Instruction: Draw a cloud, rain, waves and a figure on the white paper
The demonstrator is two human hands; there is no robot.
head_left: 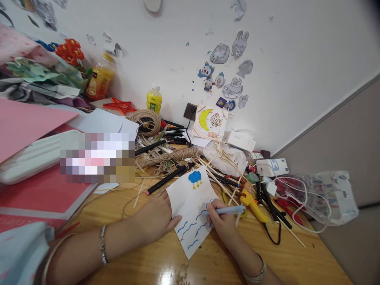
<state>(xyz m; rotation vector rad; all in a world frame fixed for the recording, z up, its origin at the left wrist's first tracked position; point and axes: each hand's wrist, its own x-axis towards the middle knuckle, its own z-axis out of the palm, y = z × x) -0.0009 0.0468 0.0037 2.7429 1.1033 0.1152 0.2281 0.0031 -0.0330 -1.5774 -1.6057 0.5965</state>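
A white sheet of paper [185, 206] lies tilted on the wooden table, bearing a blue cloud with yellow hanging shapes and several wavy blue lines. My left hand [158, 211] holds its left edge, thumb over the paper; the other fingers are partly hidden. In my right hand [222, 221], closed around it, is a light-blue marker pen [230, 209] lying across the sheet's right side. The pen's tip is close to the wavy lines; whether it touches the paper, I cannot tell.
Behind the paper lie black markers [166, 180], twine [178, 156] and wooden sticks [219, 180]. A yellow glue gun [253, 204] with a black cord lies right of my right hand. A moon drawing [209, 122] leans at the wall. A white case [38, 154] sits on red folders at left.
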